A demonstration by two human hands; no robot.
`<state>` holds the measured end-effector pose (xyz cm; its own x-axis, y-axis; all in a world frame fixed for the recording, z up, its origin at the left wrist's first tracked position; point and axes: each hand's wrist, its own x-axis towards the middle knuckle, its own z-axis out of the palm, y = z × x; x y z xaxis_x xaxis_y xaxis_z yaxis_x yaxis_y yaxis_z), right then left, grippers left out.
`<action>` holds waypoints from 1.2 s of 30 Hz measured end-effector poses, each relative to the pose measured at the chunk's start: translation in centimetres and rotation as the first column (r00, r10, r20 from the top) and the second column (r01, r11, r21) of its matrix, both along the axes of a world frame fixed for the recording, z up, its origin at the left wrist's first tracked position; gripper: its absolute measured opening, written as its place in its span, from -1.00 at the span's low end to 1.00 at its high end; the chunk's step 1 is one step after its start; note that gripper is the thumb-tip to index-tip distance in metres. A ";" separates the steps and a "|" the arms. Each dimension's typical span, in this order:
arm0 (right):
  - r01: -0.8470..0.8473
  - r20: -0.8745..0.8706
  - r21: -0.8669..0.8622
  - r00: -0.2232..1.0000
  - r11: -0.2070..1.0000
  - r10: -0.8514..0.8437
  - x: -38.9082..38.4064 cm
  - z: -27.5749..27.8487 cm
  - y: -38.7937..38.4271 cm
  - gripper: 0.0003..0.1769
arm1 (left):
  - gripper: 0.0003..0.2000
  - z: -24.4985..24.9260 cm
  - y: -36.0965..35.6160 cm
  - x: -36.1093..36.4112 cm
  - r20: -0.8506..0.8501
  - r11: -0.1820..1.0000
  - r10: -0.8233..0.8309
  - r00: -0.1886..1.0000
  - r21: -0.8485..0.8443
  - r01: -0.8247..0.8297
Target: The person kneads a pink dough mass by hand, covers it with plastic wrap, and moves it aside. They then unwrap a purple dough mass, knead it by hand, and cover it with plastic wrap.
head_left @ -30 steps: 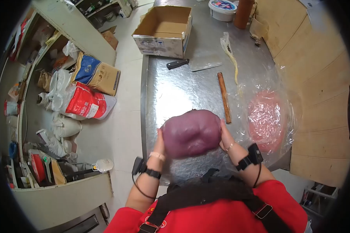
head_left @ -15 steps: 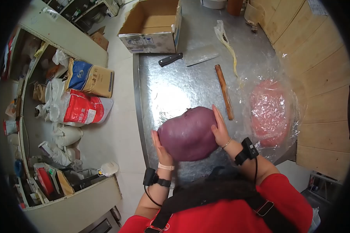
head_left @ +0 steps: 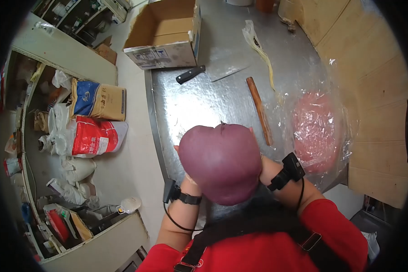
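A large, smooth lump of purple dough (head_left: pixel 221 161) is held between my two hands above the metal table. My left hand (head_left: pixel 190 179) supports its left side, mostly hidden behind it; only a fingertip and part of the hand near the wrist show. On the opposite side my right hand (head_left: pixel 262 167) holds the dough, its fingers largely covered, with one tip showing at the upper right edge. A wooden rolling pin (head_left: pixel 259 111) lies just beyond the right hand. Farther right is a pink dough slab (head_left: pixel 316 131) under clear plastic wrap.
A cleaver (head_left: pixel 191 75) lies near the cardboard box (head_left: pixel 170 58) at the table's far left. A twisted plastic strip (head_left: pixel 260 47) rests farther back. Wooden boards (head_left: pixel 371 104) border the right side. Bags, including a red and white bag (head_left: pixel 97 136), stand on the left shelving.
The dough has been lifted and tipped toward me, now looking larger and rounder. Both hands have slid under or behind it and are more hidden. The view has shifted slightly.
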<state>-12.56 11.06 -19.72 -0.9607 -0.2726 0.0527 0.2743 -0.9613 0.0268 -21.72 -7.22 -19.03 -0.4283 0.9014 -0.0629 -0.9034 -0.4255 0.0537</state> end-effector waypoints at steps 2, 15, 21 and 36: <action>0.120 -0.015 0.509 0.991 0.852 -0.130 1.4 0.9 0.9 -0.05 | -0.16 1.0 0.2 -0.8 -0.151 0.997 0.037 0.988 -0.067 -0.047; 0.267 -0.378 0.904 0.864 -0.332 -0.333 12.4 3.3 -0.2 -0.14 | -0.58 2.3 -5.3 2.4 -0.850 0.280 -0.489 0.195 -0.365 -0.888; 0.109 -0.018 0.986 0.812 0.122 -0.584 8.9 -0.4 -3.2 -0.38 | -0.49 1.1 -2.6 2.3 -0.782 0.476 -0.534 0.321 -0.592 -0.650; 0.162 -0.293 0.443 0.956 -0.882 0.028 2.7 8.3 -2.2 -0.38 | -0.37 7.5 0.3 3.2 -0.490 0.436 -0.833 -0.257 -0.294 -0.850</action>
<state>-9.88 8.84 -11.41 -0.9751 0.1888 0.1161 0.1001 0.8426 -0.5292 -18.54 -6.95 -11.50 -0.6852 0.7284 -0.0037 0.6190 0.5849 0.5242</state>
